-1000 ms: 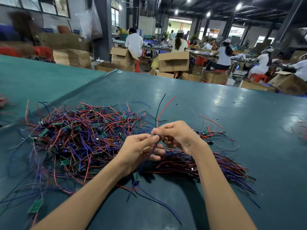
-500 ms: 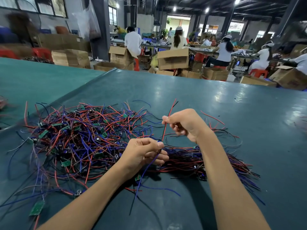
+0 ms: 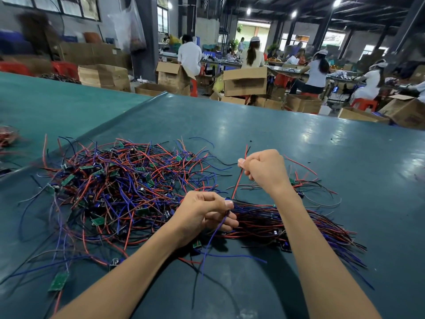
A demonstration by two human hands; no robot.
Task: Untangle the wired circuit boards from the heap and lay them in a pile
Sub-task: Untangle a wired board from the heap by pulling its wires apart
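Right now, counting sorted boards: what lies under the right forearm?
The straightened wire pile passes under the right forearm, leads showing on both sides. Whatever lies directly beneath is covered.

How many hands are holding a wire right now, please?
2. The left hand pinches a blue wire beside the pile; the right hand pinches a red wire farther back.

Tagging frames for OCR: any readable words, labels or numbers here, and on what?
No text can be read.
Dark print on the cardboard box: too blurred.
Dark marks on the far-right box: too blurred.
Any markings on the circuit boards: too small.
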